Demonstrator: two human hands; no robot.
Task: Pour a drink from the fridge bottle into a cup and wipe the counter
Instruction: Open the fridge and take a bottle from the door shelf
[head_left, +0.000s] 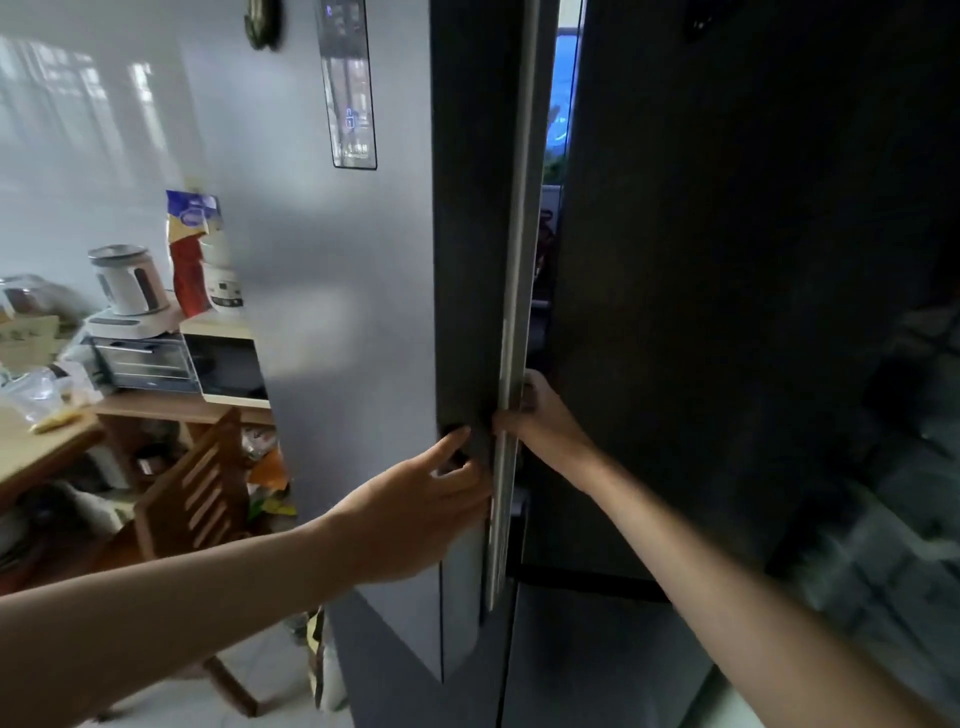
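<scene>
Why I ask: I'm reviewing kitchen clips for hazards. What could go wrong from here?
The right hand curls its fingers into the narrow gap at the edge of the fridge door, so they could be pinched if it swings shut. The left hand grips the same edge. Swinging wide, the door might hit the wooden chair.

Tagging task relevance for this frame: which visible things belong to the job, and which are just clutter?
Job: fridge door; left hand and right hand, both gripping its edge.
Clutter: blender, toaster oven, microwave, wooden chair, table.
</scene>
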